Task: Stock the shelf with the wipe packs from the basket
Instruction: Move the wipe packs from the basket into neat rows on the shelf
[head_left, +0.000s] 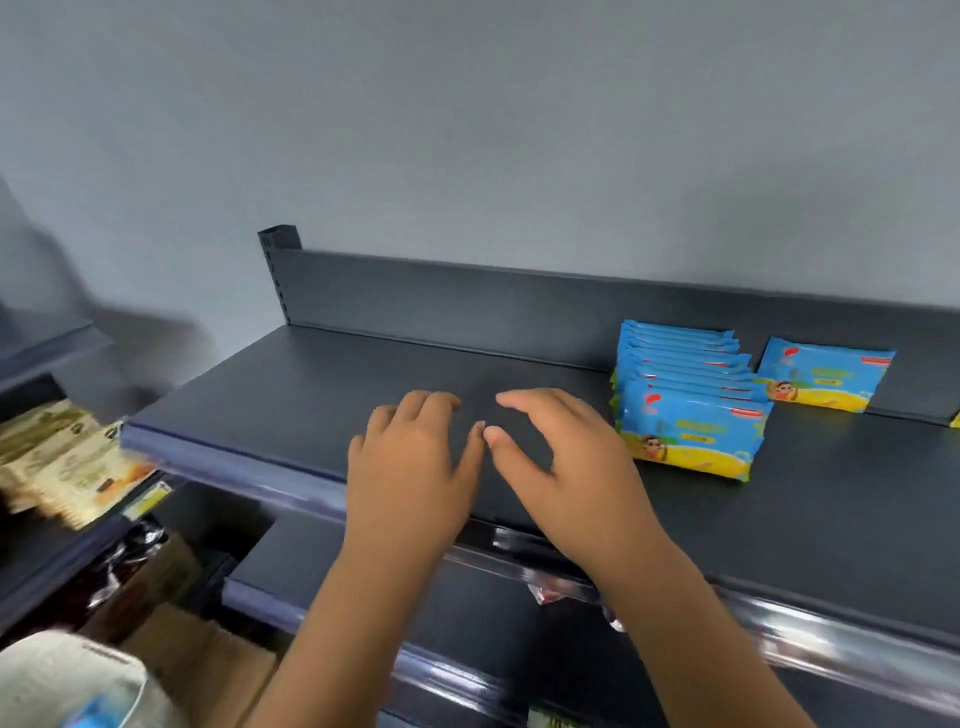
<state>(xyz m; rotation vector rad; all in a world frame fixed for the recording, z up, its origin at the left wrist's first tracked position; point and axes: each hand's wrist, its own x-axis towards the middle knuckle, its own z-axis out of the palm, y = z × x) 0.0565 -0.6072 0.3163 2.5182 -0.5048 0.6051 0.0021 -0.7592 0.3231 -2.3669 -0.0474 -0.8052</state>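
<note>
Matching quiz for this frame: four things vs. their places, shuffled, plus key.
1. row of blue-and-yellow wipe packs
2. lone blue-and-yellow wipe pack
3. beige printed packs
4. left hand

A. far left, below the level of the dark grey metal shelf
B. against the back panel, far right
C. over bare shelf, holding nothing
D. standing just right of the right hand

Pairs: 1-D, 2-B, 3-A, 4-C
</note>
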